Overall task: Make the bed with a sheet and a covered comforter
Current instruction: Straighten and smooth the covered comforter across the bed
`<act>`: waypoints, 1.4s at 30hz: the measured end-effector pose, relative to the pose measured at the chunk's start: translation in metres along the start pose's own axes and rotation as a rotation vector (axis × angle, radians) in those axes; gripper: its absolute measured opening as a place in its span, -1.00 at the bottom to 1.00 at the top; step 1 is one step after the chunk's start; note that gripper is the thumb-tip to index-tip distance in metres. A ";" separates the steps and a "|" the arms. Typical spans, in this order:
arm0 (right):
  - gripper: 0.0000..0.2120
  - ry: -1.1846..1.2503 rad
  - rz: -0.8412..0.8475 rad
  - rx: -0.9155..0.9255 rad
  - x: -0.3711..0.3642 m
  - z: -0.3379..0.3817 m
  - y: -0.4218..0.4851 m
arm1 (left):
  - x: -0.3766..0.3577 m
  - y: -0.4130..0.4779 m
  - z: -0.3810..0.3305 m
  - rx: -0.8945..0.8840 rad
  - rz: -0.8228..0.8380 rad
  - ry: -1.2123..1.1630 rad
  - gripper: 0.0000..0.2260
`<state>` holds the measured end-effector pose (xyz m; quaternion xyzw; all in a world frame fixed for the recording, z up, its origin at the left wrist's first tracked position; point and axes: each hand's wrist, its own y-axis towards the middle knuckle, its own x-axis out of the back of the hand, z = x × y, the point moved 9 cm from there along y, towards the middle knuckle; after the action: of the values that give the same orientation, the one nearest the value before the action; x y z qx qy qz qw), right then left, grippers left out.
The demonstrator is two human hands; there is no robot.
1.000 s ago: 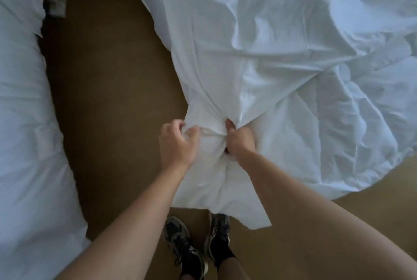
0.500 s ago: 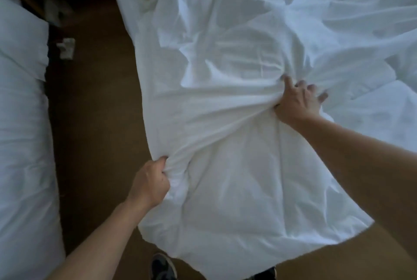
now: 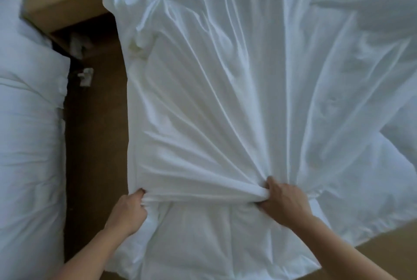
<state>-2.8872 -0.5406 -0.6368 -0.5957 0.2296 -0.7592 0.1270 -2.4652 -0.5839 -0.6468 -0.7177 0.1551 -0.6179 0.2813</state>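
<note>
Your left grip (image 3: pixel 127 212) is clenched on a bunched fold at the left edge of the white bedding (image 3: pixel 225 99), fingers curled into the cloth. Your right grip (image 3: pixel 285 203) grasps the same gathered ridge farther right, one digit raised on top of the fold and the rest curled round it. Between the two grips the cloth is drawn into a tight horizontal roll. Long creases fan out from your right grip, up and across the spread.

The bedding fills most of the view, and its near edge drapes down between your forearms. You cannot tell from here whether it is the sheet or the comforter's cover. Brown floor (image 3: pixel 97 144) shows along its left side and at the lower right. Across that strip of floor, well apart from the bedding, lies another white padded mass (image 3: pixel 29 144). A brown box (image 3: pixel 61 2) sits at the top left, and a small pale object (image 3: pixel 86 76) lies on the floor just below it.
</note>
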 end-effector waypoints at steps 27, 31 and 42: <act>-0.35 0.066 -0.351 -0.020 0.030 0.368 0.099 | 0.008 0.055 0.051 -0.046 -0.063 -0.959 -0.55; -0.73 -0.063 -0.038 -0.027 -0.002 0.389 0.124 | -0.006 0.027 0.099 -0.163 0.012 -1.003 -0.53; -0.75 -0.360 0.476 0.290 -0.104 0.385 0.017 | 0.079 0.130 0.080 -0.260 0.088 -0.810 -0.68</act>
<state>-2.4912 -0.5830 -0.6617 -0.6256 0.2257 -0.6157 0.4226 -2.3560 -0.7148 -0.6674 -0.9246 0.1392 -0.2487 0.2529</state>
